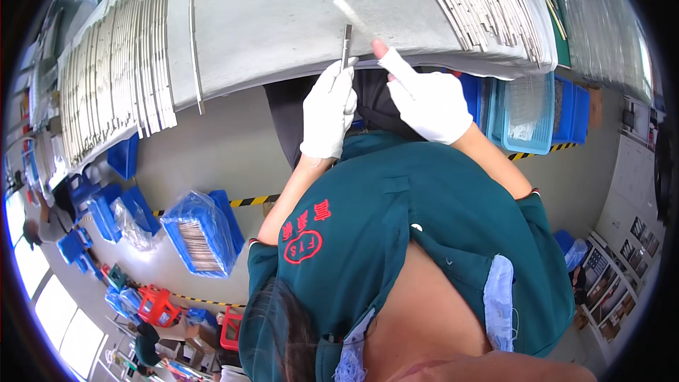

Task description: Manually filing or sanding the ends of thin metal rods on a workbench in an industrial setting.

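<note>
My left hand, in a white glove, is closed around the lower end of a slim metal strip, which points up over the table's near edge. My right hand is also gloved, with a bare fingertip showing. Its index finger stretches toward the strip but stays apart from it, and the other fingers are partly hidden. A short whitish strip appears just beyond the metal strip's tip. Its near end is blurred, so I cannot tell whether it reaches my right fingertip.
The grey-covered table carries a row of metal strips at left, one lone strip, and another row at right. Blue bins and a light blue basket stand below right. A plastic-wrapped blue crate sits on the floor.
</note>
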A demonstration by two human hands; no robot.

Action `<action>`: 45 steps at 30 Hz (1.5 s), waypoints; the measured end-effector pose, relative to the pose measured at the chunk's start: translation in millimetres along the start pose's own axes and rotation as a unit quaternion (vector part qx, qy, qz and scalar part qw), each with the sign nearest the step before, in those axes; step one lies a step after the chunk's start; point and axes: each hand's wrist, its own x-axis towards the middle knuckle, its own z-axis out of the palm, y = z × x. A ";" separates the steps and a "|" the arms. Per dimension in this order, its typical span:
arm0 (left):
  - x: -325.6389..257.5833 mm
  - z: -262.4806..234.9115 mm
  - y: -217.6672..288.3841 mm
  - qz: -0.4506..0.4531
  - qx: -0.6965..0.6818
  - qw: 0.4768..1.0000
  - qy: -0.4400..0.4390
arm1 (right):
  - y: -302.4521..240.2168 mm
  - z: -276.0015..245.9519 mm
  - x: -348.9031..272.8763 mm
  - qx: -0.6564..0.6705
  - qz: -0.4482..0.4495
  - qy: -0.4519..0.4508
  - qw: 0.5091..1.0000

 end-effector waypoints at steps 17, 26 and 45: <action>4.7 2.0 -5.4 0.031 0.008 0.999 0.002 | -10.7 12.9 -11.2 -0.050 0.009 0.014 0.999; 2.5 4.4 -1.1 0.006 -0.009 1.000 0.006 | -10.6 10.2 2.2 -0.100 0.007 0.021 0.995; 1.9 8.5 0.5 -0.017 -0.042 0.999 0.000 | -5.7 12.2 1.3 -0.106 -0.012 0.039 0.994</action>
